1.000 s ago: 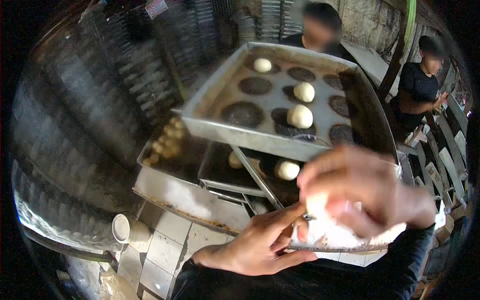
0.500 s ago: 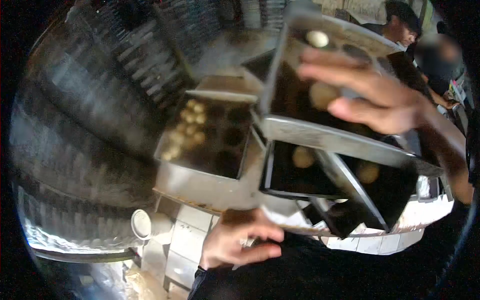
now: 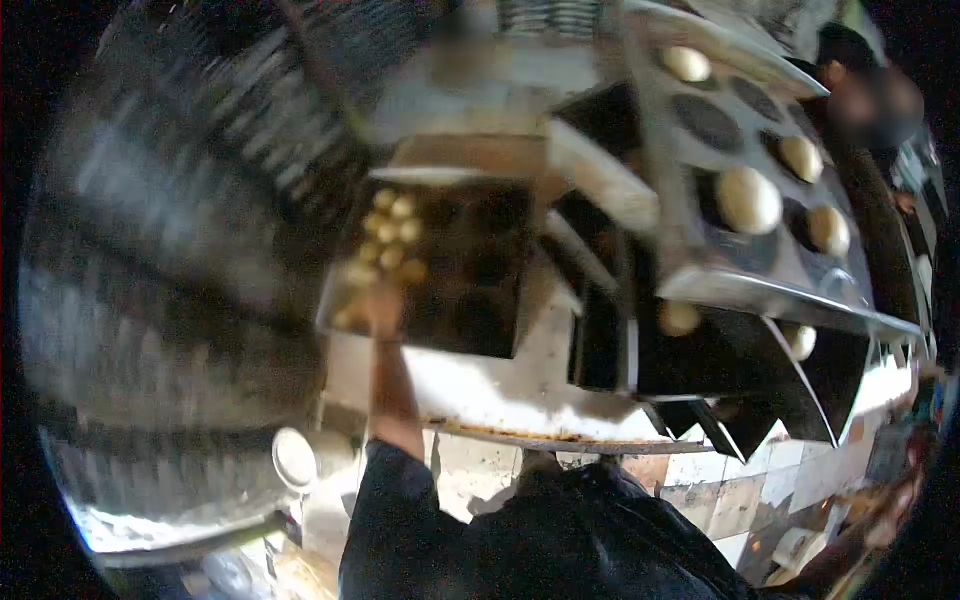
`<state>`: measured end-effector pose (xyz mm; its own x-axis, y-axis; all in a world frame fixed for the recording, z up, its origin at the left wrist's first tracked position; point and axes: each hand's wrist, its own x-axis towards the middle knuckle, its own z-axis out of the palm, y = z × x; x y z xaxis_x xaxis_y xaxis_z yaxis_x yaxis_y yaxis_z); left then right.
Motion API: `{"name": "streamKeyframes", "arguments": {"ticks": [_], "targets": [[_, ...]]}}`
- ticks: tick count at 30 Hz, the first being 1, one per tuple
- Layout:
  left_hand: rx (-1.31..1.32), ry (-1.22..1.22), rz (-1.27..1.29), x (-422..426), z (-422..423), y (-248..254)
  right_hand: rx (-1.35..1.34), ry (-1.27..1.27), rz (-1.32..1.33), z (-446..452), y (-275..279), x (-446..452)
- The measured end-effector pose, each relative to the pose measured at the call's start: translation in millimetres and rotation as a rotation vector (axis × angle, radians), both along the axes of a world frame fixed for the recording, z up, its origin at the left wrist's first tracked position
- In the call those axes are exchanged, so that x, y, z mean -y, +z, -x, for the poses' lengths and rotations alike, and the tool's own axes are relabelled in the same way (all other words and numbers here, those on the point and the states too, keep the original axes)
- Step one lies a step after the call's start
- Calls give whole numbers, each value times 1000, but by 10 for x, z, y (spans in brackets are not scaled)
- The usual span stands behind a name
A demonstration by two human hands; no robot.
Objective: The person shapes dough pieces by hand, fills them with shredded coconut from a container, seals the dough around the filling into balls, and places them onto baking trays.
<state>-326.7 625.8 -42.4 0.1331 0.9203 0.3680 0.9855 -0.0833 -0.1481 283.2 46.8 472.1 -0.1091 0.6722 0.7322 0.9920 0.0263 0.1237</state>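
My left hand (image 3: 383, 308) reaches over a dark tray (image 3: 465, 290) and is at the near end of a cluster of small pale dough balls (image 3: 390, 230). Its fingers are smeared by motion, so their grip does not show. On the right, a raised metal pan (image 3: 700, 275) with round hollows bears several larger pale dough balls (image 3: 748, 200); other hollows hold no ball. My right hand (image 3: 903, 490) is low at the right edge, away from the pans, blurred, with its fingers unclear.
Under the raised pan, dark pans (image 3: 700, 350) lie stacked askew, with dough balls in them. A pale bucket-like container (image 3: 295, 460) stands at lower left. Corrugated metal sheeting (image 3: 180, 250) rises on the left. Another person (image 3: 845, 60) is at the upper right.
My left hand has moved from the table's front edge up to the small dough balls. My right hand has left the raised pan and dropped to the lower right. The view has shifted.
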Motion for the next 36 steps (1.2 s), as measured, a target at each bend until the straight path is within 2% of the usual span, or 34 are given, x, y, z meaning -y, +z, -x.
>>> {"name": "streamKeyframes", "arguments": {"ticks": [1, 2, 3, 4, 5, 6, 7, 8, 9, 10, 11, 12, 13, 14, 15, 16, 17, 18, 19, 20, 21, 22, 23, 24, 25, 27, 28, 29, 31, 32, 33, 35, 36], "targets": [[-217, -3, -138, 409, -402, 608, -25, -38, -2, -18, -80, 169], [279, -203, -420, 685, -619, 1103, -67, -51, 10, -55, -153, 356], [1101, -458, -224, 797, -759, 1345, -121, -67, 32, -87, -231, 457], [1798, -334, -8, 1173, -823, 1713, -217, -95, 64, -113, -302, 590], [885, -149, -380, 1688, -1287, 2364, -595, -353, 130, -381, -510, 892], [989, -276, -547, 1931, -1391, 2539, -214, -75, 20, 172, -204, 226], [1082, -133, -453, 2280, -1499, 2797, -284, -19, 21, 111, -320, 256], [1162, -498, -706, 2535, -1791, 2950, -348, 54, 14, 12, -502, 354], [1289, -300, -745, 3042, -2305, 3416, -430, -18, 27, 29, -587, 491], [1410, -464, -733, 3211, -2296, 3326, -619, 35, 36, 18, -693, 619], [1400, -707, -874, 3693, -2904, 3605, -716, 75, 73, -39, -874, 725], [1228, -669, -925, 3991, -3156, 3588, -788, 103, 85, -54, -959, 833], [1428, -737, -758, 4471, -3580, 3550, -894, 149, 40, -93, -1236, 936], [1523, -918, -466, 4768, -3914, 3381, -980, 207, 75, -95, -1303, 1011], [1265, -1151, -134, 5057, -4174, 3463, -1023, 287, 29, -99, -1471, 1037], [1108, -1328, 263, 5212, -4478, 3459, -1176, 275, 78, -63, -1486, 1141], [1065, -1540, 476, 5365, -4840, 3347, -1225, 229, 70, -41, -1483, 1244], [863, -1757, 440, 5565, -5172, 3603, -1227, 141, 69, -113, -1499, 1405], [871, -1743, 576, 5763, -5419, 3420, -1225, 44, 64, -181, -1499, 1578], [929, -1713, 698, 5935, -5575, 3548, -1266, 7, -129, -273, -1569, 1744], [987, -1670, 827, 6099, -5713, 3662, -1330, 25, -214, -406, -1584, 1924], [1182, -1646, 1144, 6124, -5888, 3438, -1200, -18, -265, -531, -1588, 2078], [1212, -1615, 1468, 6161, -6056, 3352, -1070, -61, -308, -647, -1587, 2215], [1156, -1609, 1589, 6230, -6215, 3309, -873, -118, -238, -747, -1584, 2345], [1099, -1596, 1709, 6317, -6378, 3347, -861, -113, -170, -789, -1557, 2398], [1266, -1492, 1591, 6557, -6621, 3421, -824, -180, -307, -853, -1545, 2411], [1300, -1529, 1451, 6637, -6754, 3452, -863, -187, -376, -924, -1581, 2465], [1301, -1542, 1448, 6690, -6882, 3457, -785, -226, -518, -1062, -1664, 2505], [1119, -1780, 990, 6792, -7089, 3381, -941, -164, -683, -1306, -1798, 2483], [1244, -1785, 997, 6924, -7189, 3260, -797, -273, -587, -1463, -1795, 2506], [1253, -1781, 1002, 6997, -7307, 3204, -795, -277, -579, -1564, -1821, 2480], [1528, -1783, 1489, 7062, -7600, 3255, -648, -423, -822, -1832, -1856, 2386], [1436, -1870, 1571, 6993, -7839, 3320, -677, -424, -848, -1998, -1863, 2323]]}}
